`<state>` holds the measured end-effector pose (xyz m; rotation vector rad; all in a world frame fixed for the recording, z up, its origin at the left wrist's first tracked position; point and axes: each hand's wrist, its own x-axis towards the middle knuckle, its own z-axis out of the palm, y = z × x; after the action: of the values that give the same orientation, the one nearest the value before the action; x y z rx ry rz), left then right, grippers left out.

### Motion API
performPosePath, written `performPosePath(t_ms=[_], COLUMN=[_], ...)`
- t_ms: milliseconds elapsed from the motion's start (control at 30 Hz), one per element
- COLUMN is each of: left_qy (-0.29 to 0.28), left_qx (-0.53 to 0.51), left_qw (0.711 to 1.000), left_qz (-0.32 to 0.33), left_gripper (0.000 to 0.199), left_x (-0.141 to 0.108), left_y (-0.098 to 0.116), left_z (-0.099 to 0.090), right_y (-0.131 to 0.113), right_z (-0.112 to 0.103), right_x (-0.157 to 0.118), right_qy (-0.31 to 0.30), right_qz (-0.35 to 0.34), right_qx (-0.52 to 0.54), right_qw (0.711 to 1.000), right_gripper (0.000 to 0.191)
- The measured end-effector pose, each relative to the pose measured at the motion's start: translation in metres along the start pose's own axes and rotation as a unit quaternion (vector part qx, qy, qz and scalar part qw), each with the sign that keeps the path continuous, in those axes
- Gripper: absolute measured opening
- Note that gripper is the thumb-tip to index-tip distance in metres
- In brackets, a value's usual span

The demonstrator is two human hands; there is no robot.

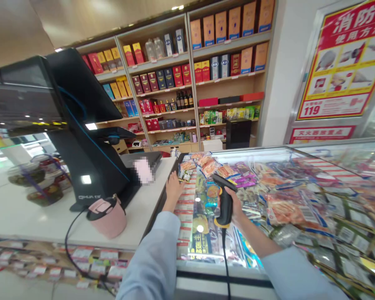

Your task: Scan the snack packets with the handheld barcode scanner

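My right hand (233,204) is wrapped round the grip of a black and yellow barcode scanner (225,202), whose cord hangs down toward me. The scanner's head is above the packets in the glass-sided display case. At the case's left edge, my left hand (174,186) lies with its fingers stretched forward. Right by those fingers is a small green and white packet (186,175); whether they touch it I cannot tell. Several clear packs of orange-brown food (209,164) lie just beyond.
On the white counter (156,200) at left stand a black checkout terminal (96,162), a pink cup-shaped holder (108,218) and several jars (45,179). Many more packets (295,210) fill the case at right. Shelves (167,89) of boxes and bottles line the back wall.
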<state>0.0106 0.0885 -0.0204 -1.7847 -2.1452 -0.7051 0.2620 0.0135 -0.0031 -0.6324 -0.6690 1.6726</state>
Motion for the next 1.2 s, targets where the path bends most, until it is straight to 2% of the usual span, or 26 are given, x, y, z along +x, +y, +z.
performPosePath(t_ms=[233, 333, 400, 467, 533, 600, 700, 833, 1000, 1200], left_qy=[-0.099, -0.122, -0.129, -0.115, -0.073, -0.027, 0.004, 0.019, 0.033, 0.03], left_qx=[0.042, 0.048, 0.049, 0.036, -0.005, -0.076, -0.189, -0.261, -0.283, -0.3], left_qw=[0.992, 0.989, 0.988, 0.991, 0.995, 0.995, 0.978, 0.959, 0.953, 0.947], left_qz=[-0.063, -0.069, -0.066, -0.063, -0.061, -0.066, -0.093, -0.111, -0.107, -0.11], left_gripper=[0.078, 0.075, 0.064, 0.048, 0.039, 0.037, 0.036, 0.039, 0.038, 0.04], left_x=[0.031, 0.03, 0.022, 0.009, -0.008, -0.024, -0.039, -0.043, -0.042, -0.043], left_y=[0.036, 0.042, 0.04, 0.035, 0.028, 0.021, 0.017, 0.021, 0.025, 0.023], left_z=[0.006, -0.005, -0.017, -0.029, -0.038, -0.04, -0.036, -0.036, -0.041, -0.04], right_y=[0.001, 0.002, 0.003, 0.004, 0.006, 0.007, 0.009, 0.009, 0.007, 0.007], right_z=[-0.001, 0.0, 0.001, 0.003, 0.004, 0.005, 0.005, 0.003, 0.005, 0.006], right_x=[0.004, 0.003, 0.001, -0.002, -0.004, -0.007, -0.01, -0.013, -0.014, -0.014], right_qy=[-0.003, 0.004, -0.003, -0.015, -0.022, -0.03, -0.05, -0.079, -0.069, -0.086], right_qz=[0.04, 0.045, 0.036, 0.027, 0.02, 0.023, 0.03, 0.023, 0.015, 0.01], right_qx=[0.007, 0.008, 0.008, 0.002, -0.01, -0.032, -0.069, -0.093, -0.092, -0.087], right_qw=[0.999, 0.999, 0.999, 1.0, 1.0, 0.999, 0.996, 0.992, 0.993, 0.992], right_gripper=[0.033, 0.035, 0.036, 0.037, 0.038, 0.04, 0.041, 0.038, 0.034, 0.032])
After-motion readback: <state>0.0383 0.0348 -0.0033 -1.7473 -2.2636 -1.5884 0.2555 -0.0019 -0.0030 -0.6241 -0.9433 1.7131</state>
